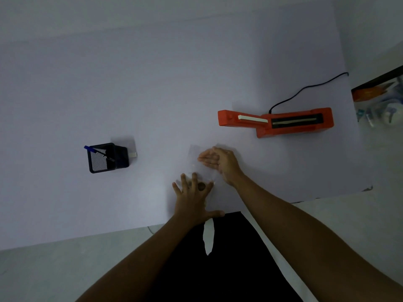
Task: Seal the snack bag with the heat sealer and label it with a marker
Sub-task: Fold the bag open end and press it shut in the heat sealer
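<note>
A clear snack bag (193, 159) lies flat on the white table (152, 94), with brown snacks in its near end. My left hand (195, 198) rests on that near end with the fingers spread, pressing it down. My right hand (220, 163) lies flat on the bag's far end, fingers straight and together. The orange heat sealer (277, 123) sits to the right, beyond the bag, with its arm lifted. A blue marker (92, 149) stands in a black mesh pen holder (106, 158) on the left.
The sealer's black cable (305, 89) runs to the table's right edge. Beyond that edge is a shelf with orange packaging (375, 92). The table's near edge runs just below my left hand, with my dark clothing beneath it.
</note>
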{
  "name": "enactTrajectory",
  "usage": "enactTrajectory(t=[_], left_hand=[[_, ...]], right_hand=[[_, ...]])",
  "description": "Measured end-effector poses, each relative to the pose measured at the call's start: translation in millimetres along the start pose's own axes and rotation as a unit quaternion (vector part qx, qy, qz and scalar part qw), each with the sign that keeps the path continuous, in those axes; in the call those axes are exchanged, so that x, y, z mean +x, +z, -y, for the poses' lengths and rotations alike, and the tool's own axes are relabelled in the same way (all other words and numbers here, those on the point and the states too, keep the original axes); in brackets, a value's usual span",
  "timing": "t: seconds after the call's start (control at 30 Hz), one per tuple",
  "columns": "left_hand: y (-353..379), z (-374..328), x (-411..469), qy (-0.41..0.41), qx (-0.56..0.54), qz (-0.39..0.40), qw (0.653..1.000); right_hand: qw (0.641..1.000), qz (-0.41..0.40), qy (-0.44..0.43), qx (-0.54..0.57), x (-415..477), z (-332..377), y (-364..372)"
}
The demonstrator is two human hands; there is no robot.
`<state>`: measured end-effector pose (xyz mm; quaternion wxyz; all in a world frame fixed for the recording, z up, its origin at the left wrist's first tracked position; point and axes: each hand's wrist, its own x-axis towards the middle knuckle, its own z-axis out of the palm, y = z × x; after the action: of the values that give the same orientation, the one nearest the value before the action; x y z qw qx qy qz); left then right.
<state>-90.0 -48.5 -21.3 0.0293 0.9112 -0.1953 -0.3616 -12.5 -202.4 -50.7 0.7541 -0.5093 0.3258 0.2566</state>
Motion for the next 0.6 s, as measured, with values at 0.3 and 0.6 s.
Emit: enactTrajectory(t=[0.3, 0.6], left_hand=[[3.9, -1.2, 0.6, -0.002, -0.006, -0.004, 1.0], [1.6, -2.3, 1.6, 0.002, -0.005, -0.002, 1.0]], right_hand=[[0.998, 0.03, 0.038, -0.026, 12.4, -11.6, 17.9], [0.999, -0.022, -0.023, 0.027, 35.5, 13.0, 20.8]])
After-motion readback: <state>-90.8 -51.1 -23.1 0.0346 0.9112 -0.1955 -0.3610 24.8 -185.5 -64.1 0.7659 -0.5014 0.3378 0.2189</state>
